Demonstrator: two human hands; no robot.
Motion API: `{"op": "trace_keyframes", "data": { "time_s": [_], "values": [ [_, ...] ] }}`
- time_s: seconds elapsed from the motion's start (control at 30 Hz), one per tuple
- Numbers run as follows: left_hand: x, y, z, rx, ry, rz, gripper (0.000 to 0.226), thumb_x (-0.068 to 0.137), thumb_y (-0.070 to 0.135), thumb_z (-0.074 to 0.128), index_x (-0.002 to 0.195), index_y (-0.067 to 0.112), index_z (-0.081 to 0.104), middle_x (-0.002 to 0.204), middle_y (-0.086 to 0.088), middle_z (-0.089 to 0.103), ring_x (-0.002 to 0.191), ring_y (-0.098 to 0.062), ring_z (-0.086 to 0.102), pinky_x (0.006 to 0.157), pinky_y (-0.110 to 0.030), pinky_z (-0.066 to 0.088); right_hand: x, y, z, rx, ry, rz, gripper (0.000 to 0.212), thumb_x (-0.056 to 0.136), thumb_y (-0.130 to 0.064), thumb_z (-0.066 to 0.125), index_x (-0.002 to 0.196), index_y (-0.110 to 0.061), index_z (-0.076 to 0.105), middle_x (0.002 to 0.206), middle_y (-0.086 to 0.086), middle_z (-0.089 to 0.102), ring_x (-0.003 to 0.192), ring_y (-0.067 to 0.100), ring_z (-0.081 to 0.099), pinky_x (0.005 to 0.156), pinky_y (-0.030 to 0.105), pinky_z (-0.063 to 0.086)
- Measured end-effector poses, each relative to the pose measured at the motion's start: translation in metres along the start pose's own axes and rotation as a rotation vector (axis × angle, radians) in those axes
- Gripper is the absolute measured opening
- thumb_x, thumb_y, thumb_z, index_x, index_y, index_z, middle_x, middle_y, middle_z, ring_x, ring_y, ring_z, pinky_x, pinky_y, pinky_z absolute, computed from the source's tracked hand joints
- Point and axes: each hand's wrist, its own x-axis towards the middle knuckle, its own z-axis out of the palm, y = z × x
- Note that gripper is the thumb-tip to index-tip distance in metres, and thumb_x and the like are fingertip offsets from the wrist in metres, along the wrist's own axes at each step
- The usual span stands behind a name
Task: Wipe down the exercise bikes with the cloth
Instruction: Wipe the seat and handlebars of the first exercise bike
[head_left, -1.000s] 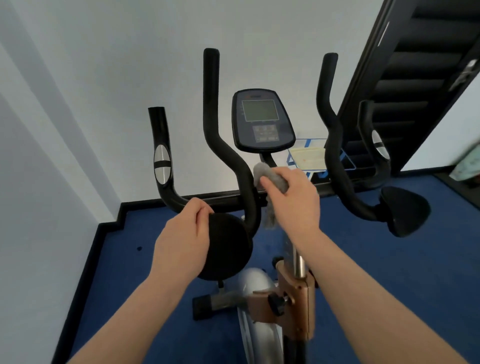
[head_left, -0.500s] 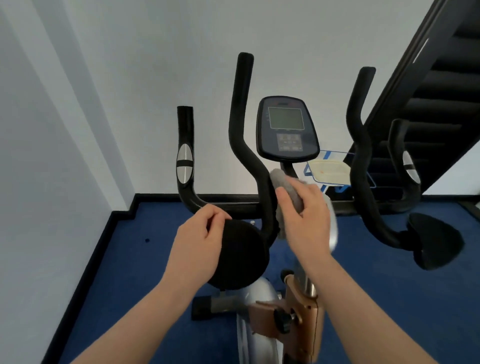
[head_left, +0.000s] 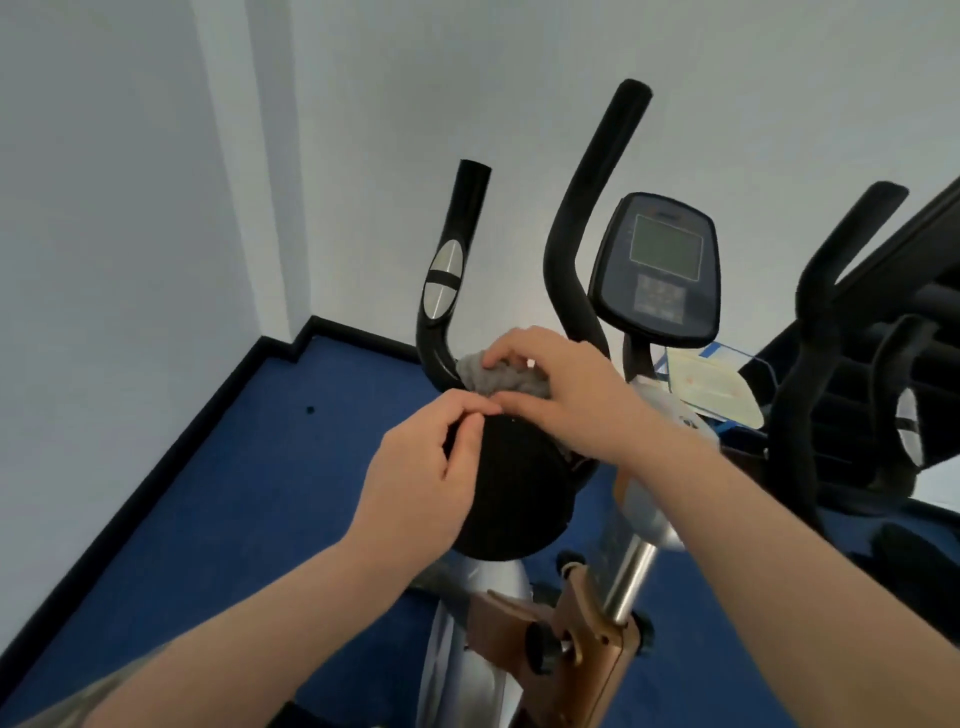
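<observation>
Fig.: Right hand (head_left: 563, 395), fingers curled over the grey cloth (head_left: 501, 375), bunches it w/ thumb beneath and presses it on the handlebar crossbar, just beside the base of the left grip post (head_left: 449, 270). Left hand (head_left: 426, 470), fingers curled, pinches the upper rim of the round black elbow pad (head_left: 511, 488), apparently steadying it; its fingertips sit just beside the right thumb. Cloth thus lies on the bike itself, at the bar junction above the pad, part hidden under the hand. Outward: curved inner bar (head_left: 587, 223), console (head_left: 657, 270) w/ grey screen and keypad, silver seat-post tube (head_left: 631, 566) and tan clamp w/ black knob (head_left: 543, 647); blue carpet (head_left: 218, 499), white walls. Risks (judged): bunched cloth gives small contact area, so streaks or missed patches on the bar are likely; loose folds may snag where bar meets post; pad appears to pivot, so a weak pinch could let it swing under wiping pressure; a stray sweep toward the console could press keys. Silver pulse-sensor plates on the grip post may go unwiped if the stroke stops at the bend. Writing: small mark atop the console and keypad legends, too blurred to read; framed sheet (head_left: 709, 382) behind the bike, print illegible; no brand can be made out.
</observation>
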Motion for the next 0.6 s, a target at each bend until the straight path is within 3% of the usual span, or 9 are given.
{"op": "trace_keyframes", "data": {
  "time_s": [0.1, 0.2, 0.27, 0.4, 0.6],
  "values": [
    [0.000, 0.000, 0.000, -0.007, -0.005, -0.010, 0.023, 0.095, 0.033, 0.044, 0.103, 0.039, 0.064, 0.095, 0.023, 0.065, 0.092, 0.001, 0.062, 0.075, -0.021, 0.049, 0.004, 0.006, -0.003, -0.049, -0.095, -0.010, 0.029, 0.089, -0.036, 0.063, 0.115, -0.028, 0.056, 0.100, -0.008, 0.054, 0.098, 0.011, 0.048, 0.089, 0.033, 0.042],
    [0.001, -0.001, 0.000, -0.017, 0.002, 0.010, 0.024, 0.096, 0.030, 0.044, 0.104, 0.034, 0.066, 0.095, 0.021, 0.067, 0.093, 0.000, 0.063, 0.078, -0.025, 0.050, 0.000, 0.012, -0.014, -0.179, -0.167, 0.029, 0.033, 0.087, -0.049, 0.059, 0.114, -0.032, 0.055, 0.088, -0.006, 0.065, 0.084, 0.014, 0.061, 0.081, 0.037, 0.050],
    [0.001, -0.002, 0.001, -0.034, 0.019, 0.003, 0.025, 0.096, 0.028, 0.044, 0.104, 0.033, 0.067, 0.095, 0.020, 0.068, 0.092, -0.002, 0.064, 0.078, -0.027, 0.051, 0.011, 0.006, -0.008, -0.268, -0.125, -0.009, 0.035, 0.085, -0.052, 0.058, 0.112, -0.031, 0.055, 0.083, -0.003, 0.069, 0.078, 0.017, 0.064, 0.077, 0.035, 0.051],
    [-0.001, -0.001, 0.004, -0.054, 0.036, -0.019, 0.025, 0.096, 0.028, 0.045, 0.105, 0.030, 0.068, 0.093, 0.017, 0.068, 0.091, -0.004, 0.064, 0.078, -0.031, 0.051, 0.031, -0.005, 0.013, 0.248, -0.080, 0.070, 0.025, 0.086, -0.032, 0.070, 0.102, -0.024, 0.052, 0.097, -0.006, 0.064, 0.087, 0.010, 0.059, 0.080, 0.025, 0.048],
    [0.000, 0.001, 0.002, -0.043, 0.037, -0.008, 0.024, 0.096, 0.030, 0.045, 0.105, 0.031, 0.067, 0.087, 0.013, 0.068, 0.084, -0.008, 0.064, 0.073, -0.035, 0.052, 0.045, 0.003, 0.014, 0.246, -0.136, -0.148, 0.022, 0.081, -0.018, 0.074, 0.096, -0.020, 0.057, 0.098, 0.000, 0.054, 0.090, 0.006, 0.051, 0.079, 0.015, 0.039]
  ]
}}
